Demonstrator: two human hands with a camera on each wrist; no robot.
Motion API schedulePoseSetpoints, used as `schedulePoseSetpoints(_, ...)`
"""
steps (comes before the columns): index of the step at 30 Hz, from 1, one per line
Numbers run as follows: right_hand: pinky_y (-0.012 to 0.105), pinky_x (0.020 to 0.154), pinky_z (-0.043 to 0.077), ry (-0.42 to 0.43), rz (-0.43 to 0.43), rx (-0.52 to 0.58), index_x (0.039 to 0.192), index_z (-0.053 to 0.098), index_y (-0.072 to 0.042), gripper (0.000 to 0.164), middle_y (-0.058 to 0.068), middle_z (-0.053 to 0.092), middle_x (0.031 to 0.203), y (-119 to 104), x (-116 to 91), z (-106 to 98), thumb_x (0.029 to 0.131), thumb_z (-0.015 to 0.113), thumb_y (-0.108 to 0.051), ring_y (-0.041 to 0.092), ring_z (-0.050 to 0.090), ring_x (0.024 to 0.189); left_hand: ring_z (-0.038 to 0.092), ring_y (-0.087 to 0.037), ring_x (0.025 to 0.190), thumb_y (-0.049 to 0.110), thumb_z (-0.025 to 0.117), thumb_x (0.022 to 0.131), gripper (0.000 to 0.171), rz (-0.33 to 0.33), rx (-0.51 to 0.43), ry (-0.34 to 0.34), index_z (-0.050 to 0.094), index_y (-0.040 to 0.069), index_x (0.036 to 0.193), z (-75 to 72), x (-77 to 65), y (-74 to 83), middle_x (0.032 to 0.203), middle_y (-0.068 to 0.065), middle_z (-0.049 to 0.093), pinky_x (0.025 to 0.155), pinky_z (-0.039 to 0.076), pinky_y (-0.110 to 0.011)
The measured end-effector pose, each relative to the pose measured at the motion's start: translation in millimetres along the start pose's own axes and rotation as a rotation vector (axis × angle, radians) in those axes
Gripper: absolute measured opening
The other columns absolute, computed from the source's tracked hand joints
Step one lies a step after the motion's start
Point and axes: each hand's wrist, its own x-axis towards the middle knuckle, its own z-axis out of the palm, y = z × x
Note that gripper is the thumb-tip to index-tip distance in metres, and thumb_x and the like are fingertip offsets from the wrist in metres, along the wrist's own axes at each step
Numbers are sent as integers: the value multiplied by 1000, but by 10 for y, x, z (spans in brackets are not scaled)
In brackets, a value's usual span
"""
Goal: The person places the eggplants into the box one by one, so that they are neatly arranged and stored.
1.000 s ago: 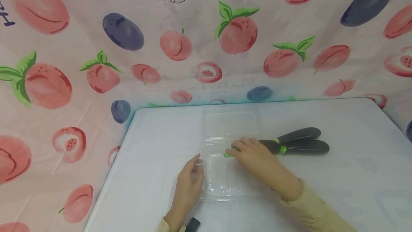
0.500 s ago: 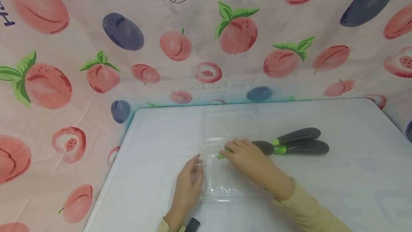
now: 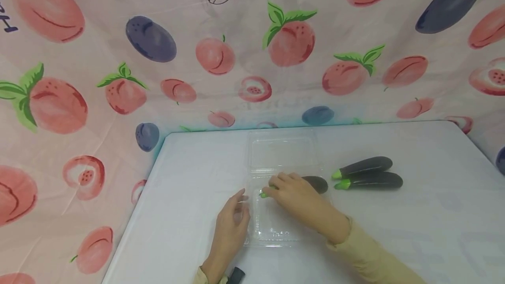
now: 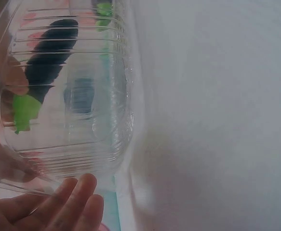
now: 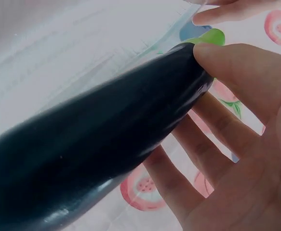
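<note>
My right hand (image 3: 300, 196) pinches a dark eggplant (image 3: 317, 184) near its green stem, over the near half of a clear plastic clamshell container (image 3: 272, 231). In the right wrist view, the thumb lies on one side of the eggplant (image 5: 97, 125) and the fingers on the other. My left hand (image 3: 232, 222) rests at the container's left edge, fingers fairly straight against it. Through the clear wall (image 4: 82, 154) in the left wrist view, the held eggplant (image 4: 51, 57) shows tilted, green end lower. Whether its body touches the container floor cannot be told.
Two more eggplants (image 3: 367, 167) lie side by side on the white table (image 3: 426, 214), right of the container. The container's lid half (image 3: 284, 152) lies flat toward the back. A fruit-print cloth (image 3: 221, 95) hangs behind the table.
My right hand has moved left and slightly nearer with the eggplant, away from the two lying ones, whose green ends now show fully. The left hand has stayed in place.
</note>
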Motion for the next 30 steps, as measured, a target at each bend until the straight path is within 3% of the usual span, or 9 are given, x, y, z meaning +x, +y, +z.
schedulePoseSetpoints(10, 32, 85, 56, 21, -31, -31, 109, 73, -21, 35, -1, 67, 104, -9, 44, 98, 78, 80, -5, 17, 62, 95, 67, -20, 106, 13, 57, 100, 40, -5, -11, -3, 52, 10, 140, 0, 9, 3, 122, -4, 67, 92, 57, -40)
schedulePoseSetpoints(18, 30, 79, 56, -8, -19, -21, 108, 73, -22, 33, -2, 67, 104, -9, 79, 153, 79, 78, -8, 16, 61, 92, 67, -19, 106, 14, 58, 100, 41, -21, -4, -7, 52, 9, 140, 3, 12, 11, 122, -4, 67, 91, 58, -37)
schedulePoseSetpoints(24, 31, 83, 57, -71, 8, 17, 111, 73, -23, 34, -2, 67, 106, -14, 105, 201, 80, 78, -10, 15, 62, 95, 67, -19, 106, 15, 57, 100, 40, -25, -6, -10, 52, 10, 140, 1, 10, 12, 122, -5, 67, 91, 58, -38)
schedulePoseSetpoints(30, 33, 84, 58, -74, 24, 46, 111, 73, -23, 35, -1, 67, 105, -1, 109, 255, 80, 79, -8, 16, 62, 95, 67, -18, 107, 15, 58, 99, 42, -31, -18, -15, 51, 11, 141, -4, 2, 20, 122, -4, 66, 92, 58, -35)
